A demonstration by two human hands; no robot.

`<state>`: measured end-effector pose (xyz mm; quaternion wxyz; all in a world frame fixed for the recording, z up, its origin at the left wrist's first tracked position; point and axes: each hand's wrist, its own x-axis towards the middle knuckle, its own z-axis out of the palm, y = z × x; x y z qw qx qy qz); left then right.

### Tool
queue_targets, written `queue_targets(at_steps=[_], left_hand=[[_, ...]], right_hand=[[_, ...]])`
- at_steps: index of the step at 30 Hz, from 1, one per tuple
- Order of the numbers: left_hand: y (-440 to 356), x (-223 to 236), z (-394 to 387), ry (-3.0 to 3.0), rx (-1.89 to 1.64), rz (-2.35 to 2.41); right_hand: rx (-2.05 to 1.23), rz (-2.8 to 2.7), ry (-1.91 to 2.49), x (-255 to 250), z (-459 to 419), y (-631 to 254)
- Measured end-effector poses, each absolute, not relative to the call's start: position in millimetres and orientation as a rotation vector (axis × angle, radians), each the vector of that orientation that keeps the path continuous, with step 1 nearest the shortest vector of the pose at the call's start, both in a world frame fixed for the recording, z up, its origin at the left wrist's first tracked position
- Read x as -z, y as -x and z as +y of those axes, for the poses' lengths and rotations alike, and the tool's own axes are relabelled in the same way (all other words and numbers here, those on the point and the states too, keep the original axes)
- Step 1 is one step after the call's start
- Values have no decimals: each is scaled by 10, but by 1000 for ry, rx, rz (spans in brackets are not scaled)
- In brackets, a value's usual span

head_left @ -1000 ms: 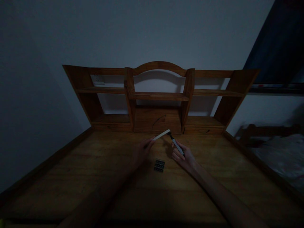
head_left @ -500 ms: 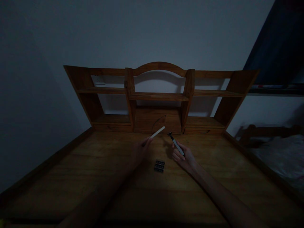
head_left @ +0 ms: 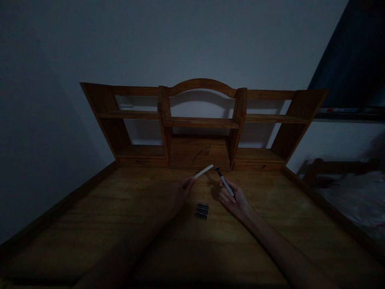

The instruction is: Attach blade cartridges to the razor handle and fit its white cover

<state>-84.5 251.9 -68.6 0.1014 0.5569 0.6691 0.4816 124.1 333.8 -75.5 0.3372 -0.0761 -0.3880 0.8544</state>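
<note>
Centre of the frame: the left hand [head_left: 179,196], dim, has its fingers closed on the near end of a pale stick [head_left: 203,171]; the right hand [head_left: 234,199] has its fingers curled around a grey-handled tool [head_left: 227,186]. Half a second ago the stick's tip was farther from the tool's dark head; now it is just beside it, so the work seems centred there. Below, a dark three-row pack [head_left: 202,211] lies unmoved on the wooden desk [head_left: 204,253].

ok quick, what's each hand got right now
Left hand: closed, holding a pale flat stick.
Right hand: closed, holding a grey-handled tool with a dark head.
</note>
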Motion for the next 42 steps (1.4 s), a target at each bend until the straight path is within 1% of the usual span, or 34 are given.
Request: queue_targets(at_steps=[10, 16, 21, 28, 35, 42], left_hand=[[776, 675, 2479, -1681, -1457, 1948], [819, 669, 2485, -1600, -1468, 1983], [811, 675, 2489, -1597, -1541, 1947], [795, 677, 2502, -1664, -1429, 1968], [804, 657, 2498, -1588, -1551, 1848], [863, 702, 2537, -1584, -1451, 1896]], right_hand=[[-2237, -961, 180, 740, 3350, -1265], [-2266, -990, 170, 751, 3354, -1266], [-2268, -984, 169, 722, 3334, -1253], [-2294, -981, 156, 737, 3340, -1257], [-2308, -981, 155, 754, 3357, -1257], [-2305, -984, 142, 741, 3349, -1253]])
